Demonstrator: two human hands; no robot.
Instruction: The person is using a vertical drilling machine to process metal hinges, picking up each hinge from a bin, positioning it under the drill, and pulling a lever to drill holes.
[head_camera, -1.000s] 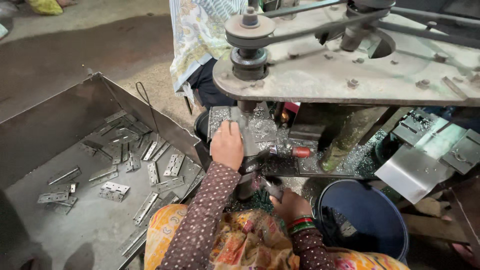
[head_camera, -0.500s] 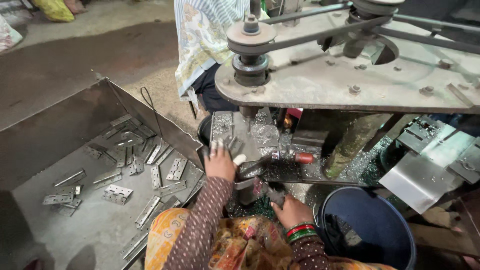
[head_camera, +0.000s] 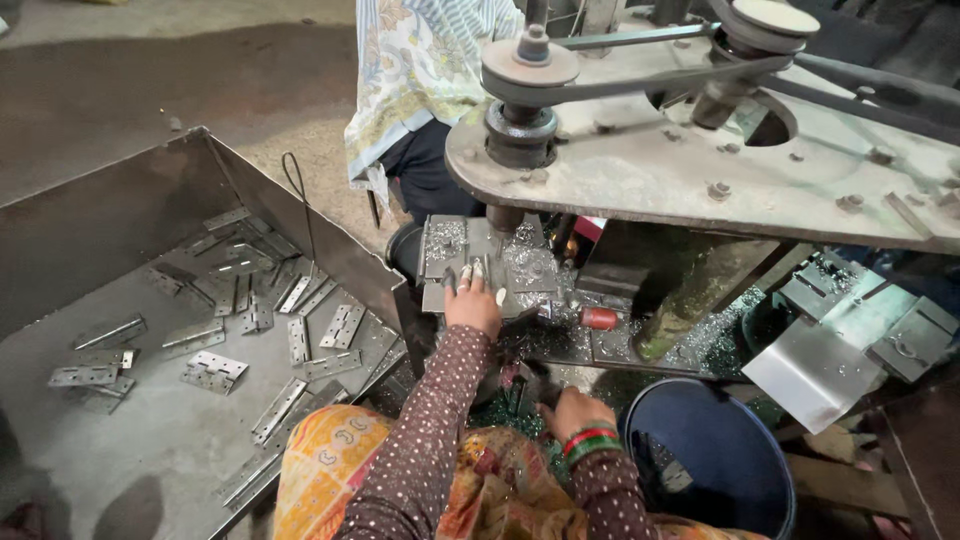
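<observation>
Right hand (head_camera: 572, 410) is resting low beside the blue bucket (head_camera: 720, 460) rim — grip cannot be told. Left hand (head_camera: 472, 305) is pressing a metal plate (head_camera: 445, 270) flat — fingers spread — under the drill. Hinges (head_camera: 300, 330) are lying in the open tray (head_camera: 120, 220).

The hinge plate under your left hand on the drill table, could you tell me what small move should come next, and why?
Probably nudge the hinge plate further in under the spindle. The left hand presses it flat on the drill table, apparently just left of the spindle; the right hand rests low, near the blue bucket.
</observation>
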